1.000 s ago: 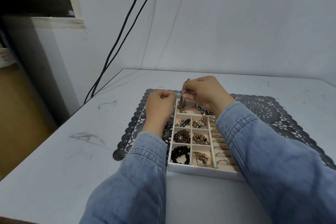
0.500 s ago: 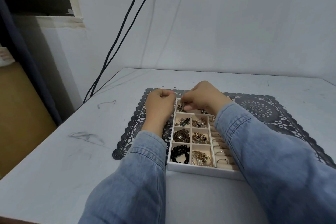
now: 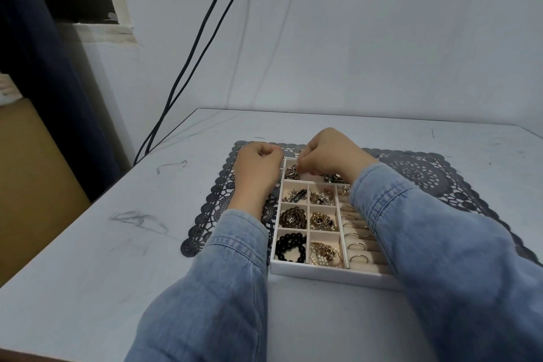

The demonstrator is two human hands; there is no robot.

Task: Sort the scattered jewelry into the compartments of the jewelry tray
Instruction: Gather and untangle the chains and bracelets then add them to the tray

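Observation:
The white jewelry tray (image 3: 323, 274) lies on a dark lace mat (image 3: 426, 173). Its small compartments hold a black bead bracelet (image 3: 291, 248), a brown bead bracelet (image 3: 293, 217), gold chains (image 3: 323, 220) and pearl pieces (image 3: 323, 197). Rings (image 3: 357, 245) stand in the slotted column on the right, partly under my right sleeve. My right hand (image 3: 329, 156) is low over the far compartment, its fingertips pinched on a silver chain (image 3: 292, 174) that lies piled there. My left hand (image 3: 257, 167) rests as a fist on the mat, beside the tray's far left corner.
The white table (image 3: 117, 244) ends at a wall just behind the mat, and its left edge drops off toward a brown box (image 3: 35, 170). Two black cables (image 3: 188, 76) hang down the wall to the table's far left corner.
My right hand has come down from above the tray into the far compartment, and the silver chain it held up now lies piled there. My left hand has stayed put.

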